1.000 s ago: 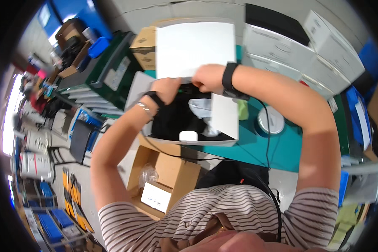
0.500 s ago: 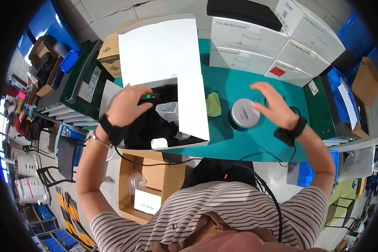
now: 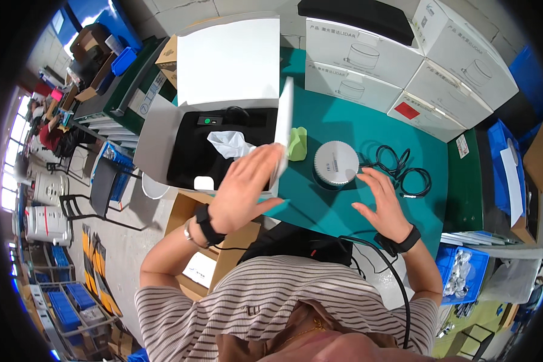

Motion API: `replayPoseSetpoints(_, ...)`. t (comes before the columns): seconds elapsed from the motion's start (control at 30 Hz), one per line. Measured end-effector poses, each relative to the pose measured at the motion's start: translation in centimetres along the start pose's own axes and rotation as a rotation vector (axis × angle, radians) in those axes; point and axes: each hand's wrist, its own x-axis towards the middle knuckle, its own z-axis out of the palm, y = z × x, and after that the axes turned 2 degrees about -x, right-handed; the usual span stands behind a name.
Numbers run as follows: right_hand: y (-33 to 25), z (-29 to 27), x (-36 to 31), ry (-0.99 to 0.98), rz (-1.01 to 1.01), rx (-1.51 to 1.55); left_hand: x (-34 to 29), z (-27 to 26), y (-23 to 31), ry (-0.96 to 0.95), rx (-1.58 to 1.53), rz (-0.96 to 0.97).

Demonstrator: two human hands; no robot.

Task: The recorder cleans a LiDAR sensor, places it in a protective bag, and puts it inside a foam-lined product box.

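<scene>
**Nothing gripped at the open white box (image 3: 229,60) and the white-topped cylinder (image 3: 336,164)**

Room, via my head feed: workshop, pale block wall (image 3: 241,7) behind, grey floor (image 3: 133,265), black chair (image 3: 102,172) to the left. Blue bin (image 3: 464,274) of small bagged items at lower right.

Worktop (image 3: 338,120): flat, teal. White boxes (image 3: 359,57) are stacked along its far side.

Open white box: on the left of the worktop, lid upright, black lining inside. I judge it light, stiff card with bendy flaps; better held by its walls.

Cylinder: stands on the worktop, right of the box, ribbed around the top edge. Probably rigid, fairly dense, delicate if knocked. I would take it round the ribbed rim; the smooth top looks slippery.

Hands: well apart, neither closed on anything. Left hand (image 3: 241,196), blurred, is spread at the box's right flap; contact, cannot tell. Right hand (image 3: 383,205) has thumb and fingers parted just beside the cylinder; I see no grip.

Smaller: black cable (image 3: 397,172) looped right of the cylinder; crumpled white wrap (image 3: 229,145) in the box, soft; green cloth (image 3: 297,143) between box and cylinder.
</scene>
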Motion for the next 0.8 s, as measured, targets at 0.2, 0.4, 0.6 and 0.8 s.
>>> replayPoseSetpoints(0.2, 1.7, -1.4, -0.3, 0.046, -0.004, 0.113, 1.2, 4.1, 0.5, -0.063, 0.383, 0.054)
replayPoseSetpoints(0.4, 2.8, -6.1, 6.4, -0.249, 0.108, 0.407, 2.0, 5.5, 0.6, 0.062, 0.328, 0.045)
replayPoseSetpoints(0.6, 5.3, -3.0, 17.9, -0.554, 0.193, 0.575, 3.2, 6.8, 0.0, 0.191, 0.347, -0.005)
replayPoseSetpoints(0.8, 6.9, 5.0, 23.8, -0.865, 0.119, 0.329, 3.1, 6.7, -0.7, 0.227, 0.287, -0.012)
